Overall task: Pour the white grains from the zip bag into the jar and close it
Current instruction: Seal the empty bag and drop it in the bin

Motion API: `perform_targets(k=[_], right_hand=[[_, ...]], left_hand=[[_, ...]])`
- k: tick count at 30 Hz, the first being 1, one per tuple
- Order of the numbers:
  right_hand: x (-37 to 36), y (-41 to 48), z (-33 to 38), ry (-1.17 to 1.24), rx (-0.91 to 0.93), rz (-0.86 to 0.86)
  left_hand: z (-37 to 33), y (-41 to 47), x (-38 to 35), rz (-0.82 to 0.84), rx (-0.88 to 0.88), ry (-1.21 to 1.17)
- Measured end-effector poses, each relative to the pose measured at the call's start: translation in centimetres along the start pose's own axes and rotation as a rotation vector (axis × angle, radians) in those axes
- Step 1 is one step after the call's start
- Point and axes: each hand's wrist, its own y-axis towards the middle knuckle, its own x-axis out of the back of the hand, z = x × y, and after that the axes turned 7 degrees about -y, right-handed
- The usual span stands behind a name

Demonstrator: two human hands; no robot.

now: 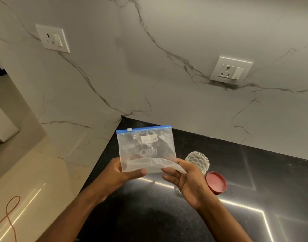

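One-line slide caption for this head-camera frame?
Both hands, left hand and right hand, hold the zip bag upright over the black counter, beside the open jar and red lid.

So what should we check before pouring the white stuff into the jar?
1. Jar open: ok, the lid lies beside it.
2. Jar upright on the counter: ok.
3. Bag held: ok, the left hand and right hand grip its bottom edge.
4. Bag's zip open: cannot tell.
5. Bag over the jar: not ok, it is to the jar's left.
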Motion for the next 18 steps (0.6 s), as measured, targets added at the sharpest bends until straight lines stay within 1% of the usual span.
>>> perform_targets(k=[1, 2, 4, 6, 7, 9, 11, 13, 15, 17, 18], right_hand=[[0.0, -0.2, 0.1, -0.013, 0.002, 0.019], [0.0, -0.3, 0.2, 0.007, 0.013, 0.045], [0.1, -0.5, 0.4, 0.137, 0.077, 0.106], [-0.3, -0.5, 0.2, 0.194, 0.169, 0.117], [-0.8, -0.5, -0.1, 0.153, 0.199, 0.084], [-2.1, 0.0, -1.2, 0.013, 0.197, -0.001], [-3.3, 0.5, -2.4, 0.008, 0.11, 0.004], [-3.9, 1.1, -2.8, 0.052, 0.075, 0.033], [-3.7, 2.1, -3.1, 0.054, 0.152, -0.029], [-3.3, 2.8, -3.3, 0.018, 0.196, -0.139], [-3.0, 3.0, -3.6, -0.059, 0.233, -0.186]], left_hand=[[0.0, 0.3, -0.7, -0.099, -0.015, -0.064], [0.2, 0.8, -1.2, -0.154, -0.02, -0.171], [0.1, 1.3, -2.2, -0.213, -0.061, -0.345], [0.2, 1.4, -2.9, -0.235, -0.111, -0.427], [0.4, 1.4, -3.2, -0.24, -0.122, -0.457], [0.9, 1.1, -4.0, -0.249, -0.104, -0.496], [1.7, 0.8, -4.8, -0.207, -0.051, -0.53], [2.5, 0.5, -5.4, -0.107, 0.0, -0.572], [3.2, 0.2, -5.5, -0.02, 0.034, -0.6], [3.5, -0.2, -5.6, -0.002, 0.057, -0.582], [3.5, -0.3, -5.7, -0.005, 0.062, -0.542]])
